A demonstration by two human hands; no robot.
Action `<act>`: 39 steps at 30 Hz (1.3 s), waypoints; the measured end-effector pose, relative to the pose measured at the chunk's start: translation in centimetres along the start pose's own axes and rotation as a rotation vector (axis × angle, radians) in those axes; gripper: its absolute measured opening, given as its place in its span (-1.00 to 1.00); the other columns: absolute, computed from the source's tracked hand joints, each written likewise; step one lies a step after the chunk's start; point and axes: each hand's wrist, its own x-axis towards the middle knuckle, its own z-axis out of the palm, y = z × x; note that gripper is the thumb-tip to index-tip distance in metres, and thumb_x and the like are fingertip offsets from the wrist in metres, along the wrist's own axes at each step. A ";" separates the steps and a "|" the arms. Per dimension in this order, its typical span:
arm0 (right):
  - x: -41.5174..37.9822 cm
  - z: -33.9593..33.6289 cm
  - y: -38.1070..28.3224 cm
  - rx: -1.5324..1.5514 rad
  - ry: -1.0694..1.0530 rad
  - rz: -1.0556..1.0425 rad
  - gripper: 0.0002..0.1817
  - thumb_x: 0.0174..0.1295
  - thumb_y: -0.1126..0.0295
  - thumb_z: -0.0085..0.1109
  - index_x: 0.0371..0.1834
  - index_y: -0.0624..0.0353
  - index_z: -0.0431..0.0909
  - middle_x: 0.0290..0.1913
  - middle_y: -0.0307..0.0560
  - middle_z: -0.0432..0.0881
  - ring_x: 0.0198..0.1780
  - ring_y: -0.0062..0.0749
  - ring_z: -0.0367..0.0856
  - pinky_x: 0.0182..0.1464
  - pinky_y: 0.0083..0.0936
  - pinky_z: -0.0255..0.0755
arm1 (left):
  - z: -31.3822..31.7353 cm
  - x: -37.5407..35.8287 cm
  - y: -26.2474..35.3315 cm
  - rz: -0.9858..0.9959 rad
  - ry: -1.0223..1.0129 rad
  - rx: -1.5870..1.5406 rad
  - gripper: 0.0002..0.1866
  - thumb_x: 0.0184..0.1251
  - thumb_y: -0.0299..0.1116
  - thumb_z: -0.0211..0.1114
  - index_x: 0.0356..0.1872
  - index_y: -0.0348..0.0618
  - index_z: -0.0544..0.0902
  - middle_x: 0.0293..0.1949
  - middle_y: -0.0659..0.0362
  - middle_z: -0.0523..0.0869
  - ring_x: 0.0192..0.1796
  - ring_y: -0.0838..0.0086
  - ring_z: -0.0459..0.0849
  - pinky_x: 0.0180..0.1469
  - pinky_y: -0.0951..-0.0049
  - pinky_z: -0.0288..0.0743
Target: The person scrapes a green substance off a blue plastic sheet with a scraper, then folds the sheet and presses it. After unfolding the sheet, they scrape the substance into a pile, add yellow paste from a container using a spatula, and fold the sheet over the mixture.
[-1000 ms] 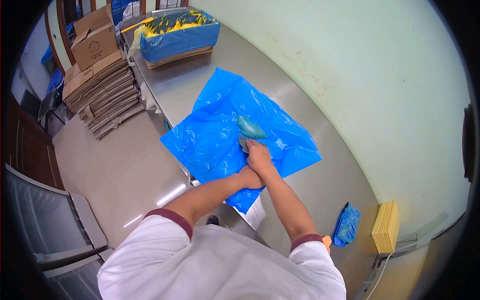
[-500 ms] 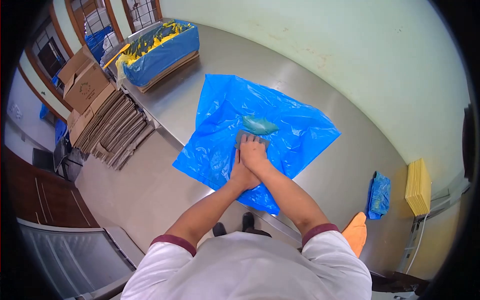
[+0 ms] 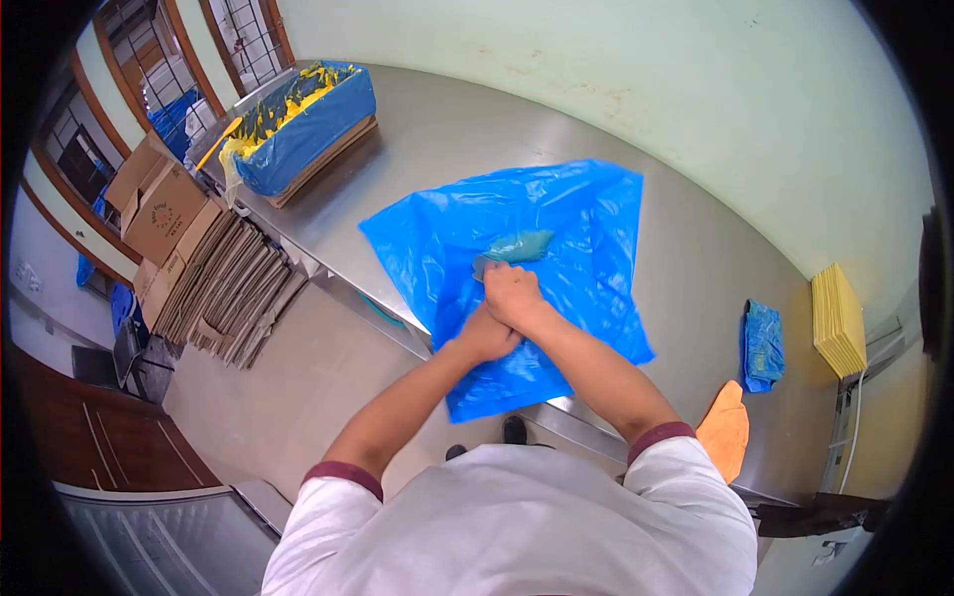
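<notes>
A blue plastic sheet or bag (image 3: 596,228) lies spread and wrinkled on the metal table. A greenish lump (image 3: 522,245) shows near its middle, just beyond my hands. My right hand (image 3: 514,295) is closed round a small grey flat piece (image 3: 481,266), whose edge sticks out at the left of the fingers. My left hand (image 3: 487,335) is nearer my body, under the right wrist, against the blue plastic; its fingers are mostly hidden, and what they hold cannot be made out.
On the metal table (image 3: 437,109), a blue-lined tray (image 3: 318,136) of yellow and dark material stands back left. Cardboard boxes (image 3: 164,211) are stacked beside the table. A folded blue bundle (image 3: 763,347), yellow stack (image 3: 840,320) and orange glove-like item (image 3: 725,434) lie right.
The blue plastic has turned, and its outline has changed. My right hand has gone from lying flattened on the grey piece to gripping it. The whole view has shifted slightly.
</notes>
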 end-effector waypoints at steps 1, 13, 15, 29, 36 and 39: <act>-0.1 0.0 0.0 0.000 0.011 -0.008 -0.65 0.19 0.35 0.17 -0.03 0.37 0.57 -0.09 0.26 0.70 -0.11 0.12 0.77 -0.15 -0.02 0.66 | 0.1 -0.5 -0.5 0.004 0.041 0.108 -0.32 0.38 0.05 0.04 0.42 -0.12 0.40 0.41 -0.11 0.44 0.49 0.04 0.30 0.48 -0.05 0.12; 0.3 5.3 1.3 -0.189 0.150 -0.004 -0.54 0.24 0.32 0.10 0.19 0.29 0.54 0.17 0.18 0.59 0.22 -0.07 0.60 0.06 -0.14 0.60 | 0.9 -0.6 -0.7 -0.116 0.119 0.374 -0.28 0.40 0.05 0.04 0.47 -0.20 0.32 0.42 -0.22 0.38 0.48 -0.10 0.30 0.55 -0.06 0.02; 0.0 5.4 3.4 -0.176 0.227 -0.128 -0.54 0.24 0.31 0.11 0.19 0.29 0.54 0.16 0.13 0.59 0.23 -0.08 0.58 0.11 -0.12 0.56 | 0.5 -0.4 -0.5 -0.136 0.057 0.407 -0.28 0.42 0.08 0.04 0.44 -0.23 0.36 0.40 -0.28 0.38 0.50 -0.13 0.26 0.57 -0.05 -0.01; -3.5 4.5 5.5 -0.148 0.230 -0.048 -0.48 0.14 0.38 0.20 0.22 0.24 0.51 0.20 0.21 0.60 0.22 0.01 0.61 0.19 -0.09 0.50 | -0.7 -2.5 -3.3 0.200 0.150 0.353 -0.30 0.43 0.16 0.07 0.38 -0.16 0.44 0.42 -0.28 0.36 0.55 -0.11 0.21 0.58 -0.02 -0.01; -4.2 1.0 5.7 -0.123 -0.075 -0.115 -0.31 0.14 0.25 0.27 0.39 0.20 0.44 0.45 0.36 0.32 0.44 0.08 0.38 0.43 -0.07 0.28 | -2.9 -2.9 -5.0 0.309 0.092 0.288 -0.44 0.35 -0.04 0.22 0.25 -0.18 0.54 0.34 -0.21 0.47 0.48 -0.04 0.33 0.52 0.01 0.15; -0.2 -3.4 8.8 0.270 0.015 -0.171 -0.45 0.12 0.29 0.34 0.23 0.13 0.57 0.26 0.28 0.50 0.30 0.12 0.48 0.36 -0.14 0.36 | -4.0 -2.4 -5.7 0.238 0.131 -0.035 -0.55 0.20 -0.26 0.30 0.11 -0.20 0.59 0.18 -0.14 0.59 0.31 -0.03 0.49 0.39 0.06 0.32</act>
